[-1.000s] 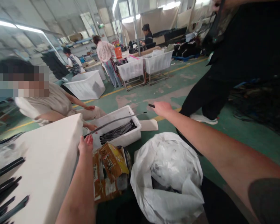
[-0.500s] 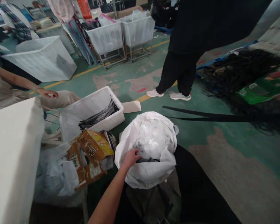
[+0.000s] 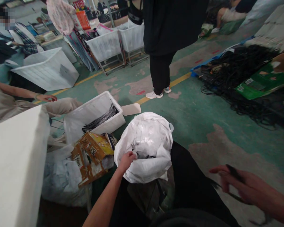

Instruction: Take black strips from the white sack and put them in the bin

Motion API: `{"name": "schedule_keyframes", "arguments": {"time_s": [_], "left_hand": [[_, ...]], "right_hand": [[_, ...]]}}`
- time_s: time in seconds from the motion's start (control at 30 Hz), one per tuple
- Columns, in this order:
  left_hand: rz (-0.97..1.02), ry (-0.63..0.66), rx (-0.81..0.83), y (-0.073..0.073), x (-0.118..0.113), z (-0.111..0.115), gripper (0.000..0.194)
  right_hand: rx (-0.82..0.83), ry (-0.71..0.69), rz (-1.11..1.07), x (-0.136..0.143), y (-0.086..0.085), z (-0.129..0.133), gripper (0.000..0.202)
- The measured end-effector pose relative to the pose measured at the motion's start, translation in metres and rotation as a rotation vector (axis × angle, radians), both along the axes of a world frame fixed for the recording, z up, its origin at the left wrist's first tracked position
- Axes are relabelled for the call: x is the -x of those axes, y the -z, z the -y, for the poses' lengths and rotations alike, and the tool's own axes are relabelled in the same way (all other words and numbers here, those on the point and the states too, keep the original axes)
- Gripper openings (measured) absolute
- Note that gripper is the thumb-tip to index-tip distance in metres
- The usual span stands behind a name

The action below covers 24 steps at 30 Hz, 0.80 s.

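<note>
My left hand (image 3: 127, 158) grips the rim of a white plastic bag (image 3: 146, 142) stuffed with white scraps, standing on the floor between my knees. At the lower right, my right hand (image 3: 241, 186) holds a thin black strip (image 3: 234, 174) pinched between its fingers, well to the right of the bag. Beyond the bag sits a white foam box (image 3: 94, 115) holding a bundle of black strips (image 3: 101, 118).
A white table (image 3: 16, 157) fills the left. A torn yellow carton (image 3: 92, 156) lies on plastic bags beside it. A seated person's arm (image 3: 26, 93) is at left. A person in black (image 3: 165, 47) stands ahead. Black cables (image 3: 238, 75) and green packaging (image 3: 262, 82) lie at right.
The view tilted down and right. My left hand left the table edge and took hold of the bag rim. My right hand drew back to the lower right with the black strip.
</note>
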State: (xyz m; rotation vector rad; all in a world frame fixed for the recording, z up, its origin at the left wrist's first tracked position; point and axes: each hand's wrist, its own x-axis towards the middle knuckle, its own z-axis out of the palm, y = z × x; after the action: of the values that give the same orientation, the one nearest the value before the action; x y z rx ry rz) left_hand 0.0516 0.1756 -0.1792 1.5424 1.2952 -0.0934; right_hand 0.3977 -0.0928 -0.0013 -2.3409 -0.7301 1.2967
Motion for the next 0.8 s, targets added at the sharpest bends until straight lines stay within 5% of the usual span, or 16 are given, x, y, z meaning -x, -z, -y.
{"name": "schedule_keyframes", "arguments": {"time_s": [0.17,0.33,0.47,0.6,0.8], "left_hand": [[0.336,-0.243,0.171,-0.063,0.015,0.063,0.040],[0.699,-0.436,0.371,-0.109,0.007,0.126,0.033],[0.681,-0.420,0.376,-0.124,0.002,0.159,0.036],[0.611,-0.417,0.404,-0.128,0.004,0.168,0.043],[0.749,-0.716,0.475,-0.136,0.005,0.159,0.039]], "right_hand": [[-0.154,-0.288,-0.452,0.083,0.008,-0.057,0.055],[-0.230,-0.287,-0.747,0.144,0.024,-0.097,0.046],[-0.338,-0.191,-0.721,0.172,0.034,-0.110,0.031],[-0.398,-0.143,-0.726,0.180,0.033,-0.107,0.022],[-0.397,-0.050,-0.917,0.163,0.031,-0.090,0.042]]}}
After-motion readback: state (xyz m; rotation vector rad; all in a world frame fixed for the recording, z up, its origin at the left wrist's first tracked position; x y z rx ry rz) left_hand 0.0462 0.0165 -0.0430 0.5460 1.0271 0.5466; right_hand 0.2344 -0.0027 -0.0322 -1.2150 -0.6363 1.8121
